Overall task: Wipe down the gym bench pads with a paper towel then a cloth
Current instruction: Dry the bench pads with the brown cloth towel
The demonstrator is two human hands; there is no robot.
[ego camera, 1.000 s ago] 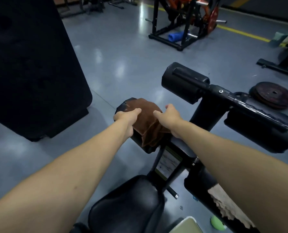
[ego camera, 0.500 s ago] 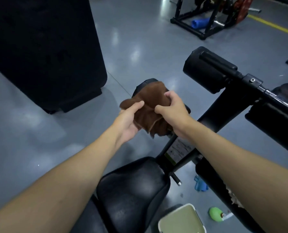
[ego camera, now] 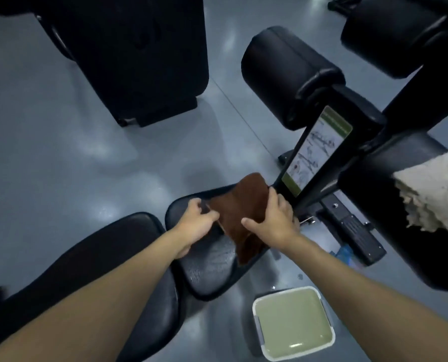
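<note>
A brown cloth [ego camera: 239,210] lies spread on the black seat pad [ego camera: 209,267] of the gym bench, near its far end. My left hand [ego camera: 195,224] pinches the cloth's left edge. My right hand [ego camera: 273,220] presses down on its right side with the fingers curled over it. The seat pad looks wet and shiny in front of the cloth. A longer black back pad [ego camera: 113,259] runs toward me at the lower left. A crumpled whitish paper towel [ego camera: 437,192] lies on a black pad [ego camera: 390,205] at the right edge.
A pale green bin with a white rim [ego camera: 293,323] stands on the grey floor under my right forearm. Black roller pads [ego camera: 288,71] and the bench post with its instruction label [ego camera: 314,150] rise beyond my hands. A large black block [ego camera: 139,53] stands far left.
Both hands carried the brown cloth off the far roller pad and down onto the seat pad close to me. My view tilted down, bringing the bin fully into sight.
</note>
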